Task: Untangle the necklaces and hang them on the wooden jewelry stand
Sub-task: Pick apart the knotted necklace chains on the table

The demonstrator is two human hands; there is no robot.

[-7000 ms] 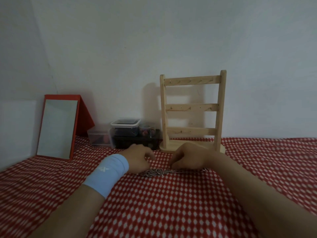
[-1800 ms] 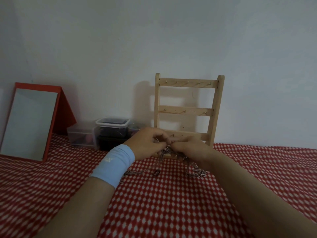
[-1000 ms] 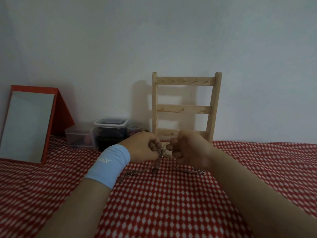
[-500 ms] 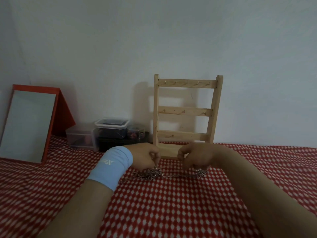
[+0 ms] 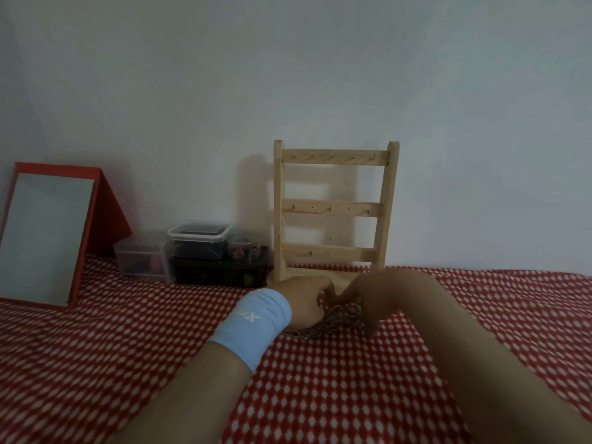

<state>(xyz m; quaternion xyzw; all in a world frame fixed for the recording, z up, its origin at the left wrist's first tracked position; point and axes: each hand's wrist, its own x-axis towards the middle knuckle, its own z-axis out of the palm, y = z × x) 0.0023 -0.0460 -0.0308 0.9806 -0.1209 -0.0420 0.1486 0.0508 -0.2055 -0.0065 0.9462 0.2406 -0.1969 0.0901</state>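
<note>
A red checked cloth [image 5: 320, 395] is spread before a white wall; the stand [image 5: 333, 206] is set at the back, its hooks bare. The necklaces [image 5: 336, 318] are heaped on the cloth between the hands. The left hand [image 5: 304, 302] is curled round the chains; the right hand [image 5: 374, 299] is bent into the heap, and it cannot be told whether it pinches. Untangling is judged in hand. Next, one strand must be isolated and drawn free gently.

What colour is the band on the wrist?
Light blue wristband with a small white mark, seen in the head view.
</note>
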